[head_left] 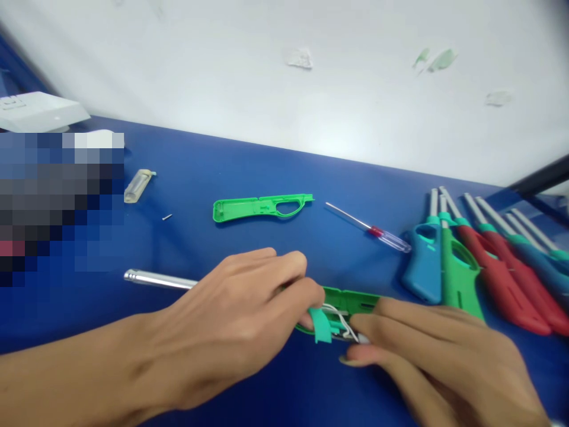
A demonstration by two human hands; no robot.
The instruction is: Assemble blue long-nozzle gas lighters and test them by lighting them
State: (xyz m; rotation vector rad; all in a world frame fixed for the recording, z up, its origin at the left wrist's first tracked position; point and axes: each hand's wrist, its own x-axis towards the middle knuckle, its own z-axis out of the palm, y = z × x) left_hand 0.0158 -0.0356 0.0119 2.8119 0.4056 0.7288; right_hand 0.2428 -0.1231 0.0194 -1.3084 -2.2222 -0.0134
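An opened green gas lighter [355, 301] lies between my hands at the front of the blue table. Its metal tube [160, 279] points left from under my left hand [249, 320], which is closed around the front part of the body. A teal trigger [322, 325] sticks out by the left fingertips. White wires [340, 317] loop out of the housing beside it. My right hand [435, 350] pinches a small whitish part [363, 338] at the wires' end, mostly hidden by the fingers. Beyond my hands rests the other green housing half [240, 209], hollow side up.
A screwdriver [391, 239] with a clear handle lies behind my right hand. Several assembled lighters [511, 267] in blue, green and red are lined up at right. To the left are a small screw [166, 217], a clear fuel tank [138, 185] and a white box [44, 111].
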